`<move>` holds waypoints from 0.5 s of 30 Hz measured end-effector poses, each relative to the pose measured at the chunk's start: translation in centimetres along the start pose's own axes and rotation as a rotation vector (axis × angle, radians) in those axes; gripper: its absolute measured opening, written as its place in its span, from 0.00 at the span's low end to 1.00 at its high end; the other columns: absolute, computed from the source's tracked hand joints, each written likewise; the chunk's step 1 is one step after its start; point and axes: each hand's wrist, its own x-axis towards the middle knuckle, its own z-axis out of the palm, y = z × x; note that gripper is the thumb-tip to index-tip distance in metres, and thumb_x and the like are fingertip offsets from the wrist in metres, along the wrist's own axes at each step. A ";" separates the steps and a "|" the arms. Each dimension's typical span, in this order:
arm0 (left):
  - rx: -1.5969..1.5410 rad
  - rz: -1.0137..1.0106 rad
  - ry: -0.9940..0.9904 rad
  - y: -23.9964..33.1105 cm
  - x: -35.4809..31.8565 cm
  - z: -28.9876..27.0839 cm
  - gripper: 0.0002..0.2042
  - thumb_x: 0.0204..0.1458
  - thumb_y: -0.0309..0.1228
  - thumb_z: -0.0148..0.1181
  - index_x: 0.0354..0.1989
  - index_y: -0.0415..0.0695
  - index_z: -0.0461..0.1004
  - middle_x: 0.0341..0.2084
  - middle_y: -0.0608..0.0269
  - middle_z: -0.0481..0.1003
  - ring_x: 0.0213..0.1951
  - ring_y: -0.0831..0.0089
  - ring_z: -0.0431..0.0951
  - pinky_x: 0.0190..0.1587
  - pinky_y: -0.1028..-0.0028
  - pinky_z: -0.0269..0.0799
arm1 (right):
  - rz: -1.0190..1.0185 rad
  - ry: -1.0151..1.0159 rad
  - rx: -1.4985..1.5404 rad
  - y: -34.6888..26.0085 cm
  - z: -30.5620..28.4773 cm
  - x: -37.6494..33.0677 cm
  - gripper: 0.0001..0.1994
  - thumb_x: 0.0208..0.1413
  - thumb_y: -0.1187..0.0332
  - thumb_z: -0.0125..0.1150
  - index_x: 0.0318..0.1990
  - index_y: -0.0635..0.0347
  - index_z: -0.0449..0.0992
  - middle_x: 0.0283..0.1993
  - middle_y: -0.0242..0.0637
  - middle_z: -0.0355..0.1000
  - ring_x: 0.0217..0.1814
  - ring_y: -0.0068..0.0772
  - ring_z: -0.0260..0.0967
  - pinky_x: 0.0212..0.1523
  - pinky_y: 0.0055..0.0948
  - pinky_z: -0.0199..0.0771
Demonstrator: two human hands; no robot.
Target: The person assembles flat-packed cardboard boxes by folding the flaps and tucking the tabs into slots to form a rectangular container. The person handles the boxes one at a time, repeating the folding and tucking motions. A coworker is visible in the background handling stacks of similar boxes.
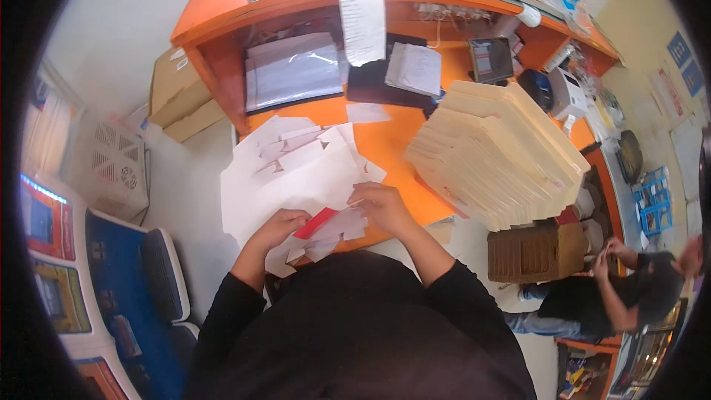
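Observation:
Fingers closed, my left hand grips the left end of a small red card above the near edge of the desk. My right hand is to the right of the card, its fingertips drawn together at a small white slip of paper. Exactly how they hold that slip is hard to make out. Large white sheets with cut-out notches spread beyond my hands. Several loose paper pieces lie below the card, close to my body.
A tall leaning stack of cream folders stands on the orange desk at right. Behind are a plastic-covered pile, a notepad and a hanging paper list. Another person is at far right, beside a brown carton.

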 end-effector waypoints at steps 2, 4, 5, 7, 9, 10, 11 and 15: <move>-0.059 0.011 -0.017 -0.4 0.1 0.0 0.14 0.58 0.35 0.51 0.39 0.37 0.76 0.33 0.65 0.77 0.39 0.77 0.72 0.49 0.76 0.65 | -0.001 -0.004 0.005 0.3 0.0 -0.2 0.09 0.48 0.84 0.54 0.34 0.62 0.77 0.39 0.41 0.73 0.35 0.31 0.74 0.34 0.25 0.74; -0.161 0.038 -0.061 -0.1 0.3 0.3 0.12 0.57 0.34 0.52 0.38 0.37 0.77 0.33 0.64 0.77 0.39 0.77 0.73 0.48 0.76 0.65 | 0.052 -0.034 0.036 -0.2 -0.2 -0.2 0.08 0.48 0.83 0.54 0.34 0.62 0.77 0.39 0.41 0.73 0.35 0.30 0.74 0.33 0.25 0.74; -0.114 0.050 -0.063 0.0 0.2 0.5 0.12 0.57 0.34 0.52 0.39 0.38 0.77 0.33 0.65 0.77 0.39 0.76 0.73 0.48 0.75 0.66 | 0.092 -0.038 0.066 -0.4 -0.1 -0.1 0.09 0.48 0.83 0.54 0.34 0.63 0.77 0.39 0.41 0.73 0.40 0.32 0.73 0.37 0.26 0.74; -0.017 0.074 -0.079 0.5 0.1 1.0 0.11 0.56 0.33 0.53 0.39 0.38 0.77 0.33 0.65 0.76 0.39 0.76 0.73 0.48 0.74 0.66 | 0.178 -0.037 0.121 -0.9 -0.1 -0.2 0.09 0.48 0.84 0.52 0.33 0.63 0.78 0.40 0.42 0.73 0.49 0.36 0.72 0.44 0.29 0.73; 0.036 0.171 -0.043 1.1 -0.2 1.9 0.11 0.55 0.33 0.54 0.39 0.39 0.77 0.33 0.63 0.76 0.39 0.73 0.74 0.46 0.73 0.67 | 0.161 -0.077 0.102 -0.4 -0.1 -0.3 0.06 0.50 0.82 0.54 0.33 0.64 0.77 0.41 0.42 0.72 0.40 0.34 0.73 0.39 0.27 0.73; 0.061 0.220 -0.029 1.2 -0.2 2.3 0.11 0.54 0.33 0.55 0.38 0.40 0.77 0.33 0.63 0.75 0.39 0.71 0.74 0.46 0.72 0.68 | 0.155 -0.094 0.090 -0.2 -0.1 -0.4 0.05 0.51 0.81 0.55 0.33 0.64 0.77 0.41 0.43 0.72 0.35 0.33 0.73 0.36 0.26 0.74; 0.184 0.201 -0.019 1.1 -0.1 2.6 0.11 0.53 0.34 0.56 0.38 0.40 0.77 0.33 0.61 0.75 0.39 0.69 0.74 0.45 0.72 0.68 | 0.090 -0.051 0.018 0.1 0.0 -0.5 0.04 0.51 0.79 0.57 0.34 0.64 0.76 0.40 0.43 0.71 0.35 0.34 0.72 0.36 0.27 0.73; 0.463 0.123 0.066 1.1 -0.1 4.0 0.12 0.50 0.37 0.58 0.36 0.42 0.76 0.34 0.57 0.74 0.40 0.62 0.73 0.44 0.68 0.68 | 0.191 0.249 -0.292 0.3 1.8 -0.8 0.06 0.49 0.75 0.62 0.36 0.62 0.75 0.35 0.42 0.69 0.34 0.38 0.70 0.35 0.30 0.72</move>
